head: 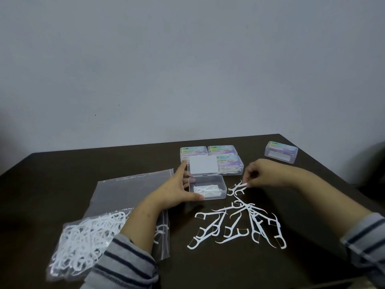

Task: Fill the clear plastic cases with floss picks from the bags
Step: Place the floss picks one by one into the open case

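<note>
An open clear plastic case (220,182) lies mid-table with its lid (202,165) tipped back and a few white floss picks inside. My left hand (177,190) holds the case at its left side, thumb along the front edge and fingers at the lid. My right hand (262,174) pinches one floss pick (241,185) just right of the case. A loose pile of floss picks (239,222) is spread on the table in front of the case. A clear zip bag (87,232) of floss picks lies at the left, partly under my left forearm.
Three closed labelled cases (210,152) sit together behind the open one. Another closed case (281,152) stands apart near the table's back right corner. The dark table (62,174) ends at a plain wall behind and drops off at the right.
</note>
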